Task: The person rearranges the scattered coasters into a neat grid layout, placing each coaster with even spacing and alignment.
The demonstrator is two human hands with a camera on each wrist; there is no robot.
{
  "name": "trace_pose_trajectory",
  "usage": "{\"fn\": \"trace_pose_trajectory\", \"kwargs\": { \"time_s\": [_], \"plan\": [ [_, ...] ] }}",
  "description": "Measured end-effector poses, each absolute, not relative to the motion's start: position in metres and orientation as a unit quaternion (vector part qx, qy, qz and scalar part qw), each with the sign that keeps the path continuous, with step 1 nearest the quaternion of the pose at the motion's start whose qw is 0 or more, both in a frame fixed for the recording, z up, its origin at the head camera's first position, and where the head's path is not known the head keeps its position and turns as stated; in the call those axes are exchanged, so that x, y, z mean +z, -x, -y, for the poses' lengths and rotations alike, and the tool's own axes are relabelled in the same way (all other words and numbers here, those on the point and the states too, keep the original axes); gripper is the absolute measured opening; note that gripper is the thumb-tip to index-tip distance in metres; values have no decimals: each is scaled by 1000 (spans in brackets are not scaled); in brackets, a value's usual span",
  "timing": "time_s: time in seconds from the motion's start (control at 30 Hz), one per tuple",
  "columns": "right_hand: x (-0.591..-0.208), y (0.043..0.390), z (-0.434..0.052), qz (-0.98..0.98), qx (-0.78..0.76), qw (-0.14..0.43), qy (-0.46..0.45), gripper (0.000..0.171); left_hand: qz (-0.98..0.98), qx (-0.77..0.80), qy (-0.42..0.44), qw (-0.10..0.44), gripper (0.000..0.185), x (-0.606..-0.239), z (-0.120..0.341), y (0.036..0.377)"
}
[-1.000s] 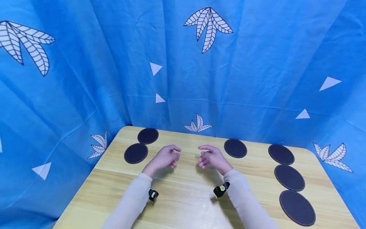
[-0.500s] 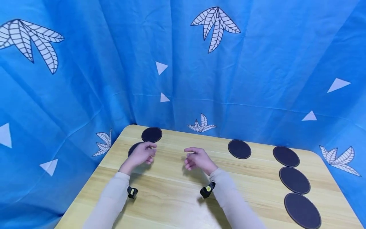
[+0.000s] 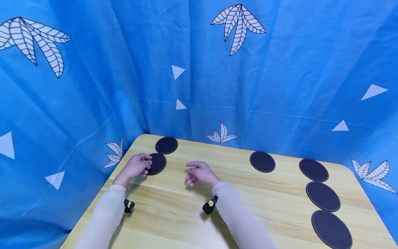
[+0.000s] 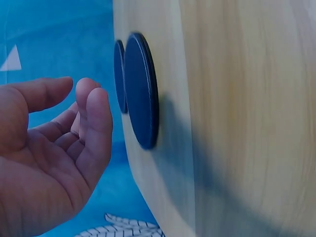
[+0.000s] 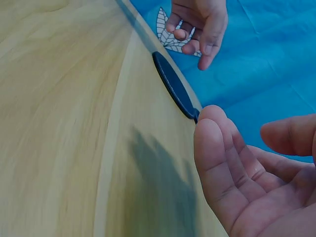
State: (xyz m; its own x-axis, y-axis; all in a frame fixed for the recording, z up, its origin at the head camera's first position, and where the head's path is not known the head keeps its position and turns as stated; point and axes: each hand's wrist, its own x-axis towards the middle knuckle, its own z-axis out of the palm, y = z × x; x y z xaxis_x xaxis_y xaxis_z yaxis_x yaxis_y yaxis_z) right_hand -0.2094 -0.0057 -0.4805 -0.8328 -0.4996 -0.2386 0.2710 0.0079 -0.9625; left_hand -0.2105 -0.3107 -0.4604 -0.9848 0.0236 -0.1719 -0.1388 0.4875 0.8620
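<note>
In the head view my left hand (image 3: 135, 166) hovers above the table's left side, its fingers loosely bent and holding nothing. Its fingertips overlap the near-left black round coaster (image 3: 157, 164), which has a stitched rim. Just behind that lies another black coaster (image 3: 166, 145), almost edge to edge with it. The left wrist view shows the fingertips apart from the nearer coaster (image 4: 140, 91), which stands a little proud of the wood. To the right, my right hand (image 3: 201, 173) hangs over bare wood with relaxed fingers; its shadow falls on the table in the right wrist view.
A single black coaster (image 3: 262, 162) lies at the back, right of centre. Three more, with a middle coaster (image 3: 323, 196) among them, line the right side of the wooden table (image 3: 174, 214). A blue patterned curtain (image 3: 149, 69) hangs behind and along both sides.
Both hands have moved left across the table, the left one reaching the near-left coaster and partly covering it. The head view has shifted slightly. The coasters have stayed in place.
</note>
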Motion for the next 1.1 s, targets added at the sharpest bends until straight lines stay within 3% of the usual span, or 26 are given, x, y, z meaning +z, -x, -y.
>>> {"fn": "trace_pose_trajectory", "kwargs": {
  "time_s": [0.33, 0.73, 1.1],
  "plan": [
    [-492, 220, 38, -641, -710, 285, 62, 42, -866, 487, 66, 91, 40, -463, 345, 214],
    [-498, 230, 69, -623, -714, 319, 33, 55, -866, 470, 96, 137, 41, -474, 343, 214],
    [-502, 227, 102, -608, -696, 377, 64, 70, -871, 458, 116, 130, 36, -473, 336, 218]
  ]
}}
